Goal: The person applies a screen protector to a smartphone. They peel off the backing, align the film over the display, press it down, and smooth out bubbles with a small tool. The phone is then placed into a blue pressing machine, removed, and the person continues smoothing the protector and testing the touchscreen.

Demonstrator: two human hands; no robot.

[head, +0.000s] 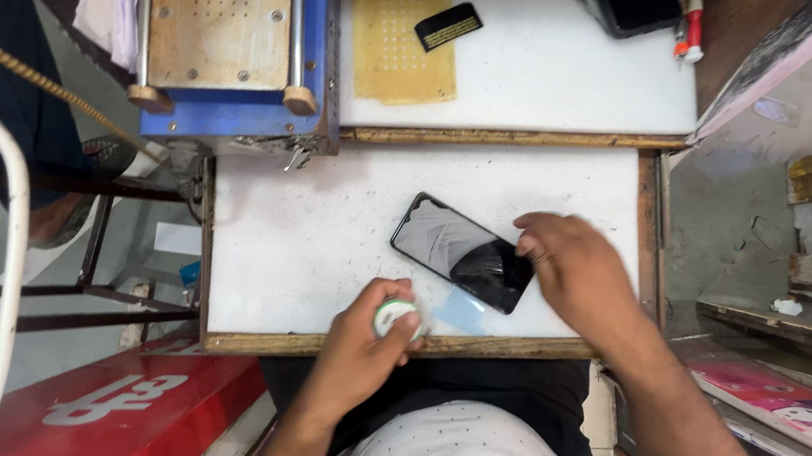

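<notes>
I see the black phone (464,252) lying tilted near the middle of the white worktop (294,236). My right hand (572,271) rests on its right end, fingers loosely bent, pressing rather than pinching. My left hand (366,339) is curled around a small white roll (395,314) at the near edge.

Far left: blue metal machine (245,35) with a perforated tan top plate.
Far centre: yellow perforated mat (401,32) on the white upper worktop (563,74); small black rectangular label (447,26) on the mat's right edge.
Far right: red-and-white marker pen (692,27).
Near left: red signboard (107,398) with white lettering.
Right: pink printed box (790,404).
</notes>
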